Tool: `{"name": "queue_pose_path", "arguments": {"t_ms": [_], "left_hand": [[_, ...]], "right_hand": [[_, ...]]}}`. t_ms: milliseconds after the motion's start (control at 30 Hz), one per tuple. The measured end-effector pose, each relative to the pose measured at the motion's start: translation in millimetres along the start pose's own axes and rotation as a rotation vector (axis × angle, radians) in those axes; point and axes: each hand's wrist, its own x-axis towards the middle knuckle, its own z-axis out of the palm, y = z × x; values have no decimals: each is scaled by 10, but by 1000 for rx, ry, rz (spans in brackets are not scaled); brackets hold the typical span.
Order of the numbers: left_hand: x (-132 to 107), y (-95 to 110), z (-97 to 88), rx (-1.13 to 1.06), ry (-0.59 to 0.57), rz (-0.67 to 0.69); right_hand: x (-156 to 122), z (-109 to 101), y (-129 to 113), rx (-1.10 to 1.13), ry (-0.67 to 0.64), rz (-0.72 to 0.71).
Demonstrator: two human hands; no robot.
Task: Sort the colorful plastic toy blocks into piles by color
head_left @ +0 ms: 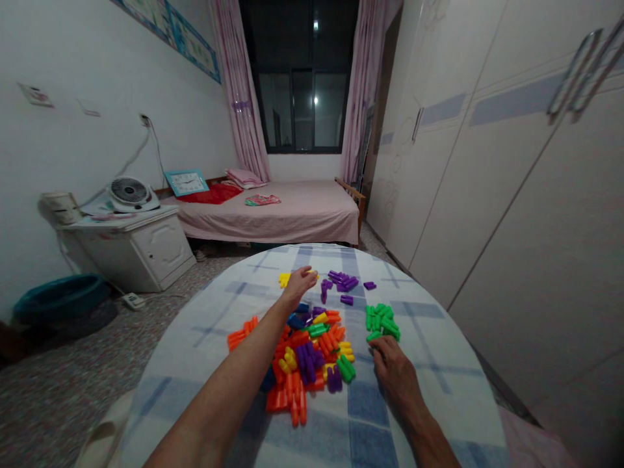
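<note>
My left hand reaches across to the far side of the table, its fingers bent together at a yellow plastic block. More yellow blocks lie just left of it. At the near edge of a green pile, my right hand has its fingertips closed on a green plastic block. Between my arms lies a mixed heap of finger-shaped blocks, with orange blocks, purple blocks and dark blue blocks. My left forearm hides part of the heap.
Loose purple blocks form a group at the far middle of the round table, which has a checked cloth. Beyond it stand a bed, a white cabinet with a fan, and a wardrobe along the right.
</note>
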Motion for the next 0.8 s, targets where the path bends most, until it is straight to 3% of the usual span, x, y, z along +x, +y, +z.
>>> {"name": "queue_pose_path", "arguments": {"t_ms": [100,200,267,367,533,667,800], "left_hand": [[-9,6,14,-29,107,25],[-176,-72,-127,3,151,46],[-341,-150,-298,40,202,111],[-590,-297,-623,182,398,316],[-912,-657,-1051,403,664,408],[-1023,-898,-1149,526,611,410],[-1001,-958,-1156,539,481,317]], "right_hand": [[-9,-1,5,-2,13,-4],[-17,3,5,-7,20,-7],[-18,0,-5,-7,18,-9],[-16,-10,-30,-5,9,-16],[-11,15,-24,-59,23,-18],[-7,40,-9,-115,41,-40],[-7,27,-47,-128,66,-56]]}}
